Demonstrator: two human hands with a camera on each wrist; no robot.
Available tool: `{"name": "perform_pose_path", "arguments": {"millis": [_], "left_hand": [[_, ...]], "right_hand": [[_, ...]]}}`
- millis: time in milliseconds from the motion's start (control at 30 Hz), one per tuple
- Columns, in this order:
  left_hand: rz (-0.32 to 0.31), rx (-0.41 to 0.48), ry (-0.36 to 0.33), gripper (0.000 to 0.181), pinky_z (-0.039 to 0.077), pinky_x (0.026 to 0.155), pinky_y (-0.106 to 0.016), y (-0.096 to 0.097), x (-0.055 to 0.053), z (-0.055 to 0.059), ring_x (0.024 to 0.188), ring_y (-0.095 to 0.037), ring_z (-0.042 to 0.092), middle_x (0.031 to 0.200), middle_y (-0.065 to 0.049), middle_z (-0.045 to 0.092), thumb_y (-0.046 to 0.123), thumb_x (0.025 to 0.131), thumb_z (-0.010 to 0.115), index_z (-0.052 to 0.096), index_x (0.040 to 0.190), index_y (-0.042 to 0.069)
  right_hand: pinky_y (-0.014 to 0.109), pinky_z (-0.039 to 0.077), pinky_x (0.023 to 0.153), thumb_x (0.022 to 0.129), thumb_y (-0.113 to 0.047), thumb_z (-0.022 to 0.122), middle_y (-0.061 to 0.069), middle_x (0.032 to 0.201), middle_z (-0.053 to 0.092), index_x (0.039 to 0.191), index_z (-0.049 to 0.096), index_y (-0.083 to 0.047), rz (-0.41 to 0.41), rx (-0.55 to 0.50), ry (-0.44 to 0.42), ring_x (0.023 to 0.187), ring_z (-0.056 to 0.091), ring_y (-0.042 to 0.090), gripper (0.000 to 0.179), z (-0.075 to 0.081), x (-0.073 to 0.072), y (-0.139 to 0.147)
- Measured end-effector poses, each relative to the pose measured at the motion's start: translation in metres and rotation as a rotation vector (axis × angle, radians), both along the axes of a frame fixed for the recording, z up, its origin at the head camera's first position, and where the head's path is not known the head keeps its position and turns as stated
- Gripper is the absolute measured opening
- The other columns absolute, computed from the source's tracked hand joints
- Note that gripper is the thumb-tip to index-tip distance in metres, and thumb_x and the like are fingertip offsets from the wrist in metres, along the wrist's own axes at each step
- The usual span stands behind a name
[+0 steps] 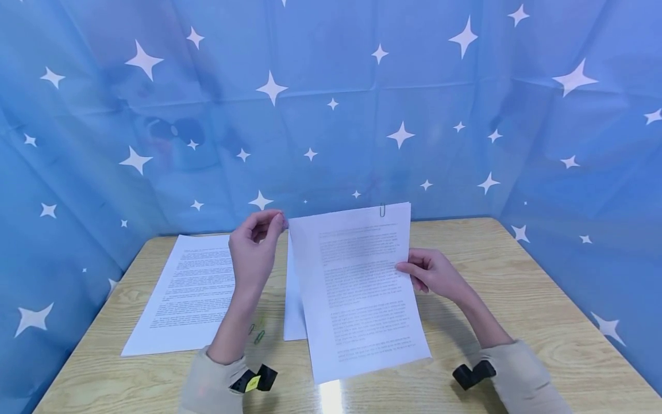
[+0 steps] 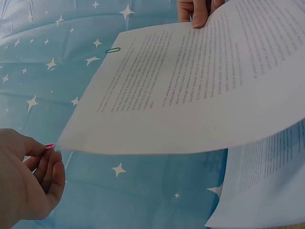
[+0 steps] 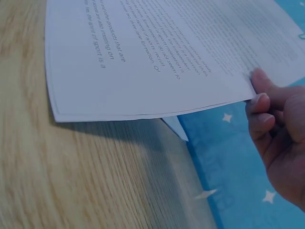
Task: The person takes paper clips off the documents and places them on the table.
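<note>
My left hand (image 1: 253,244) pinches a small pink paper clip (image 2: 50,146) between thumb and forefinger, right at the upper left corner of a few printed sheets (image 1: 362,293). Those sheets are raised and tilted above the table. On their right edge, about a third of the way down, my right hand (image 1: 436,274) grips them with the thumb on the front. A green paper clip (image 1: 383,210) sits on their top edge near the right corner; the left wrist view shows it too.
Another printed stack (image 1: 181,293) lies on the wooden table (image 1: 517,299) at the left, partly behind my left arm. More paper (image 1: 293,310) lies behind the raised sheets. Green paper clips (image 1: 260,337) rest beside my left forearm. A blue starry curtain (image 1: 331,126) surrounds the table.
</note>
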State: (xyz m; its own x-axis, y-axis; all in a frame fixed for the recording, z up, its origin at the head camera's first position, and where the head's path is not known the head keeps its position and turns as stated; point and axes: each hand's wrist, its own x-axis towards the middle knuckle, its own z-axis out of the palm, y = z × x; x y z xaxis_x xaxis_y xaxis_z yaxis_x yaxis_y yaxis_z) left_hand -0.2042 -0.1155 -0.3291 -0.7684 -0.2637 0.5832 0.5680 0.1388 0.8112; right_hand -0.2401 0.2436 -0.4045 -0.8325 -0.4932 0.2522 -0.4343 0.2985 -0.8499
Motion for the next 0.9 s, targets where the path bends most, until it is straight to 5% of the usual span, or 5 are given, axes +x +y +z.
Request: {"name": "perform_pose_path", "arguments": {"millis": [133,433,633,900], "left_hand": [[0.014,-0.045,-0.059,0.013,0.053,0.073,-0.020,-0.007,0.003,-0.005,0.080,-0.020,0.067,0.094,-0.018,0.072,0.009,0.096,0.070,0.074,0.102,-0.002],[-0.008,-0.312,-0.346,0.013,0.051,0.071,-0.020,-0.030,0.012,-0.021,0.082,-0.021,0.067,0.092,-0.015,0.073,0.011,0.098,0.066,0.074,0.101,0.001],[-0.047,-0.463,-0.412,0.011,0.053,0.069,-0.024,-0.042,0.016,-0.035,0.080,-0.022,0.068,0.087,-0.009,0.072,0.009,0.097,0.067,0.074,0.100,0.001],[-0.125,-0.555,-0.519,0.006,0.051,0.068,-0.028,-0.051,0.026,-0.053,0.078,-0.026,0.067,0.085,-0.009,0.070,0.006,0.096,0.067,0.072,0.097,0.002]], "right_hand": [[0.026,0.033,0.036,0.102,-0.009,0.060,0.011,0.056,0.052,0.112,0.069,0.000,-0.044,-0.008,0.009,0.040,0.041,0.025,0.016,-0.001,-0.001,0.000],[0.026,0.033,0.037,0.102,-0.008,0.060,0.018,0.057,0.052,0.111,0.068,0.000,-0.085,-0.017,0.036,0.040,0.043,0.022,0.015,0.000,-0.002,0.000],[0.026,0.033,0.037,0.102,-0.008,0.061,0.012,0.057,0.052,0.111,0.068,0.000,-0.091,-0.009,0.042,0.041,0.043,0.023,0.015,-0.001,-0.002,0.001],[0.027,0.032,0.036,0.102,-0.007,0.061,0.011,0.056,0.052,0.111,0.068,0.000,-0.086,-0.009,0.046,0.041,0.043,0.023,0.014,-0.004,-0.003,0.003]]}}
